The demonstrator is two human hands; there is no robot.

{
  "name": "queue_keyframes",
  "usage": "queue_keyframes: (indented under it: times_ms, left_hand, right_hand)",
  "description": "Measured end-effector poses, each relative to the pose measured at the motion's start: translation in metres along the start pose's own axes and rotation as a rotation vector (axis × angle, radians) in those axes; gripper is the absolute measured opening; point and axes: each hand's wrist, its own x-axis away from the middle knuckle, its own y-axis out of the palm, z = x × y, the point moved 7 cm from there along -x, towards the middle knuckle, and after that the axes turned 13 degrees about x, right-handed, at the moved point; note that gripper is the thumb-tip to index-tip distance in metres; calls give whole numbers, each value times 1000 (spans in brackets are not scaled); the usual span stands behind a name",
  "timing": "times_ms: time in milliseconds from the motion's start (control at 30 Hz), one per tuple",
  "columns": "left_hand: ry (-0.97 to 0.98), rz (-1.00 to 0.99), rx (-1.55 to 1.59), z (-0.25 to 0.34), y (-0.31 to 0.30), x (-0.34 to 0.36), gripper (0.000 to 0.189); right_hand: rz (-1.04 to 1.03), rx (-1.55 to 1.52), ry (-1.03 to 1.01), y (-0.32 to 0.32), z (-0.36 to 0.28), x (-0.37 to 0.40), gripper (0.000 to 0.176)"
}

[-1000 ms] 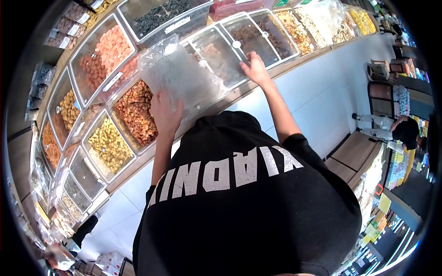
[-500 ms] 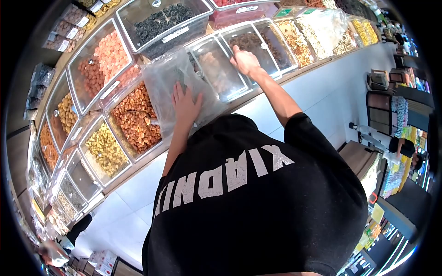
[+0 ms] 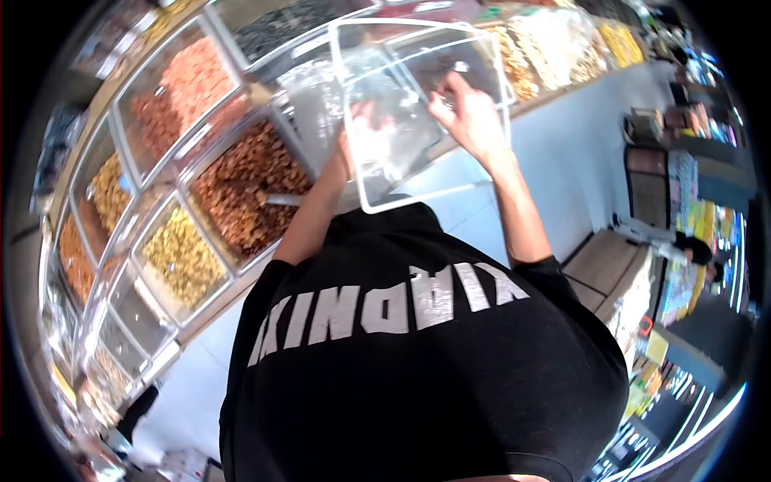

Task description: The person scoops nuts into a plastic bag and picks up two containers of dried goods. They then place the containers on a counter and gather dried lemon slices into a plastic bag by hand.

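Note:
A clear rectangular lid with pale edges [image 3: 434, 198] is raised and tilted over the bins in front of me. My right hand [image 3: 470, 116] lies over its right part, with the fingers curled and pinched together on it; the spot they grip is hidden. Seen blurred through the clear lid, my left hand [image 3: 365, 132] is beneath or behind its left side, with finger detail smeared. Crumpled translucent plastic [image 3: 312, 100] lies just left of that hand. Below it, a bin of brown nuts [image 3: 253, 173] has a scoop handle [image 3: 285, 199] sticking out.
Lidded bins line the counter: pink pieces [image 3: 197, 84], yellow pieces [image 3: 183, 253] and dark dried fruit [image 3: 293, 32]. Open nut mixes [image 3: 558, 48] stand at right. Pale floor [image 3: 554, 161] borders the counter. Shelves and another person [image 3: 692, 249] are at far right.
The lid under my right hand has come up off its bin and tilted. My left hand has shifted right from the plastic to behind the lid. The view has shifted slightly.

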Motion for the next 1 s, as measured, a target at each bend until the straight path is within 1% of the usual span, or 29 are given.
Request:
queue_keyframes:
  times_ms: [33, 67, 100, 133, 167, 200, 267, 300, 333, 367, 400, 467, 500, 533, 600, 700, 767, 833, 900, 1000]
  left_hand:
    - [124, 50, -97, 18, -8, 4, 35]
    - [4, 7, 13, 20, -27, 8, 37]
    - [-120, -22, 117, 24, -46, 13, 40]
    - [-469, -124, 464, 24, -62, 25, 42]
    - [-383, -5, 820, 50, -93, 37, 49]
    - [-542, 32, 834, 65, -117, 54, 60]
    - [-786, 88, 1158, 66, -162, 90, 66]
    - [-751, 111, 1206, 77, -191, 107, 66]
    - [-716, 131, 1254, 90, -216, 129, 66]
    - [-697, 208, 1233, 104, -241, 147, 65]
    - [-643, 199, 1026, 101, -267, 165, 65]
    - [-629, 288, 736, 89, -307, 194, 60]
    - [-569, 222, 420, 90, -328, 202, 59]
    - [-507, 218, 300, 91, -339, 209, 66]
    - [-338, 215, -403, 90, -363, 224, 72]
    - [-240, 136, -764, 76, -363, 239, 80]
    - [-222, 93, -746, 54, -366, 246, 83]
    - [-239, 51, -723, 30, -364, 246, 83]
    - [-232, 37, -710, 23, -364, 247, 82]
    - [-197, 17, -719, 21, -370, 241, 79]
  right_hand:
    - [60, -20, -70, 3, -8, 5, 27]
    - [-30, 3, 14, -4, -28, 10, 25]
    - [19, 0, -52, -3, -38, 13, 26]
    - [11, -46, -59, -6, -55, 18, 26]
    - [-32, -71, -39, -3, -71, 22, 27]
    - [-69, -84, -13, 1, -86, 26, 28]
    - [35, -94, -213, 16, -127, 35, 28]
    - [-90, -95, -160, 33, -144, 39, 31]
    - [-152, -27, -181, 52, -163, 41, 33]
    - [-178, 11, -218, 70, -184, 44, 34]
    - [-203, 48, -254, 91, -206, 47, 34]
    - [-227, 29, -299, 130, -248, 52, 37]
    - [-215, 46, -325, 148, -266, 54, 36]
    - [-207, 64, -355, 167, -282, 55, 36]
    - [-242, 89, -395, 200, -307, 55, 39]
    - [-297, 120, -417, 234, -335, 52, 39]
    - [-295, 136, -441, 258, -342, 43, 41]
    - [-299, 129, -415, 276, -343, 35, 41]
    - [-334, 148, -374, 285, -338, 34, 40]
    - [-334, 177, -338, 293, -333, 32, 39]
